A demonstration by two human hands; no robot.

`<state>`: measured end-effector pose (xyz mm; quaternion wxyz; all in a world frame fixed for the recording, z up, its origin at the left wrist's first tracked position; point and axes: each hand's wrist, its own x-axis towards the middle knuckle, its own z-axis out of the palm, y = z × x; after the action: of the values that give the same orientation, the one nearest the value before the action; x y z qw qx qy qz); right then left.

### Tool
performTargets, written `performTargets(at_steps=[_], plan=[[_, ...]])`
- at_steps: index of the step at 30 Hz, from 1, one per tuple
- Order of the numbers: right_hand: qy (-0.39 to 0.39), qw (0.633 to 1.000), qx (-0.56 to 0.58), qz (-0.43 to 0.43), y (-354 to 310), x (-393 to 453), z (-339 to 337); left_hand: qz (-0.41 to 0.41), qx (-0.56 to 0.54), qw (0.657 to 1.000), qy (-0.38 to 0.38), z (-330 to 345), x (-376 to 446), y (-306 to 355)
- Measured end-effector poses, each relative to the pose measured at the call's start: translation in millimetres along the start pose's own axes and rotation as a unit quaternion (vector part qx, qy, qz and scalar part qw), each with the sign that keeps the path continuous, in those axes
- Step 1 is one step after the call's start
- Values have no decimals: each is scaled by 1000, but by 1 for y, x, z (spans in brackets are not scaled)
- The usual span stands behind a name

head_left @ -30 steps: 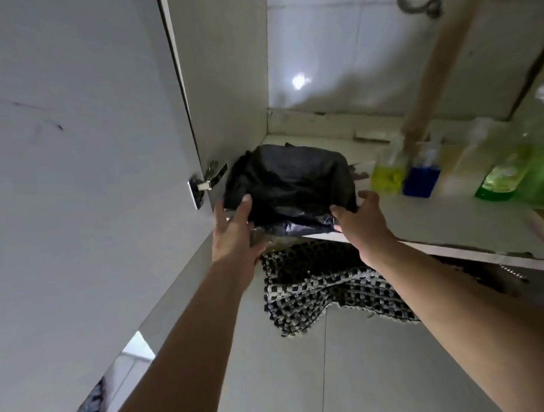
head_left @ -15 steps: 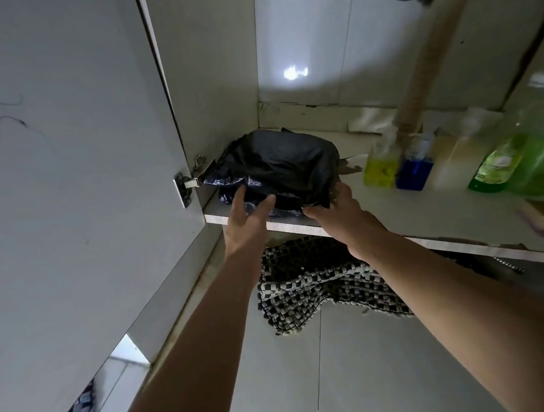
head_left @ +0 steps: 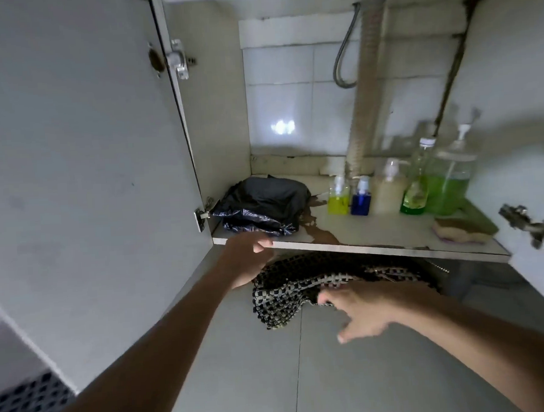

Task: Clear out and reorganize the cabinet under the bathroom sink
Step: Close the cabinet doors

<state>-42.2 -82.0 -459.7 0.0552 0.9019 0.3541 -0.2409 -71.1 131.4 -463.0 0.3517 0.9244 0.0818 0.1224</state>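
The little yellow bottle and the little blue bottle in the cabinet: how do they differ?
The yellow bottle holds yellow liquid, the blue bottle dark blue. The yellow bottle stands left, nearer the black bag; the blue bottle stands beside the beige bottle. Both are small, upright, with pale tops.

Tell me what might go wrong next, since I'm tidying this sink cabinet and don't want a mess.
The bottles stand bunched close together by the drain pipe; a careless reach could topple several. The black plastic bag sits at the front edge of the cabinet floor, near the left hand, and a nudge might drop it. The floor's surface is peeling and stained, so dragging things could catch. The right hand hangs low over the checkered mat.
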Motion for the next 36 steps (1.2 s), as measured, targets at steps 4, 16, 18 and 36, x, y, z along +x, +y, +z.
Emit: performTargets(at_steps=[4,16,18,36], plan=[[8,995,-101,-1,-26,-74,-33,29,122,990,-66,-43,-39,40],[320,925,-150,-135,-129,-235,-153,142,-25,825,547,-236,-160,116],[400,893,-133,-158,-146,-238,-157,88,-25,774,627,-252,-176,95],[436,874,49,-208,-215,-150,-148,4,-40,935,353,-165,-168,21]])
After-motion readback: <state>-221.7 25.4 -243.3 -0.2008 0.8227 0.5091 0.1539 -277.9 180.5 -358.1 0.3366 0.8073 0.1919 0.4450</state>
